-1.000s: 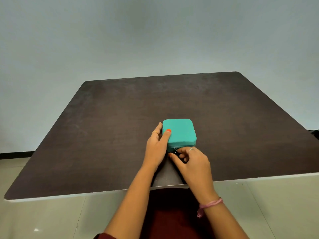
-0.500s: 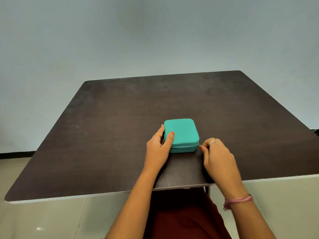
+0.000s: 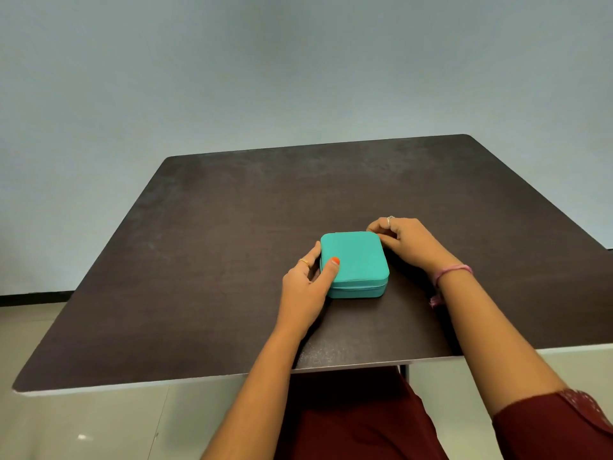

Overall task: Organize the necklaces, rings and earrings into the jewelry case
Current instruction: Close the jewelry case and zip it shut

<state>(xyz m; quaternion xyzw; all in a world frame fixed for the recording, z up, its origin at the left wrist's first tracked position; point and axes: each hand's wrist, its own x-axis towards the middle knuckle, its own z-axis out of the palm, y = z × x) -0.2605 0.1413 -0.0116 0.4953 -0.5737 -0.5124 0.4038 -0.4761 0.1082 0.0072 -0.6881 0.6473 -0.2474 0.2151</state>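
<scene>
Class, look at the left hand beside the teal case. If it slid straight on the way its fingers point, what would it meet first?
Probably nothing: the left hand grips the left edge of the jewelry case, fingers pointing away along that side. Beyond them only bare table shows, though depth is hard to judge.

Count taken at the table. One dark brown square wooden table (image 3: 232,260). One teal square zippered jewelry case (image 3: 355,260), lid down. Two hands: one left hand (image 3: 306,283), one right hand (image 3: 406,242). Two finger rings worn, one per hand. One pink thread wristband (image 3: 452,272), right wrist.
</scene>
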